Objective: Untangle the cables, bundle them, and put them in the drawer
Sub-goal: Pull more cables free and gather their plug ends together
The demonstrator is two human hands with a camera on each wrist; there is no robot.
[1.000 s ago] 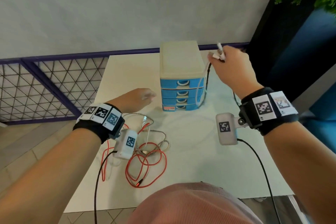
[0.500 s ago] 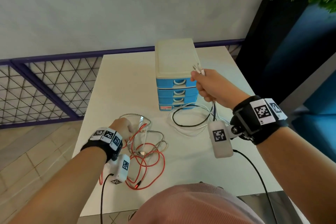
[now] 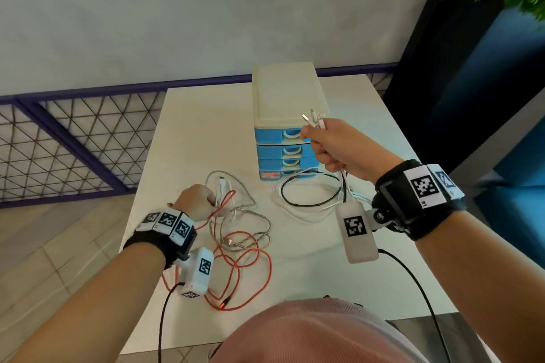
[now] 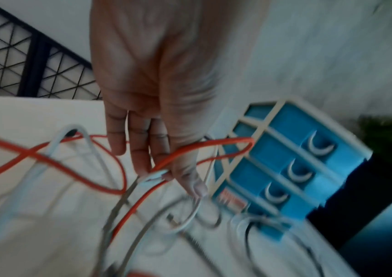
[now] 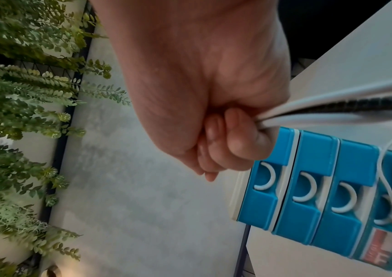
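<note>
From the head camera, the right hand (image 3: 333,146) has dropped from high beside the drawer unit (image 3: 287,124) to its front, fisted round the separated white and black cables (image 3: 306,200), whose loops now lie on the counter (image 3: 191,132).

Left wrist: the left hand (image 4: 157,105) now pinches a white plug among the tangled cables (image 4: 109,174).

Right wrist: the fist is closed on the cable ends; the drawers look unopened, so bundling remains.

Drawer unit (image 3: 290,115): smooth cream and blue plastic, slightly glossy. Orange cable (image 3: 247,268) and grey cable (image 3: 259,221): braided, matt. White cable (image 3: 306,215): smooth plastic. Table (image 3: 203,132): matt white.
</note>
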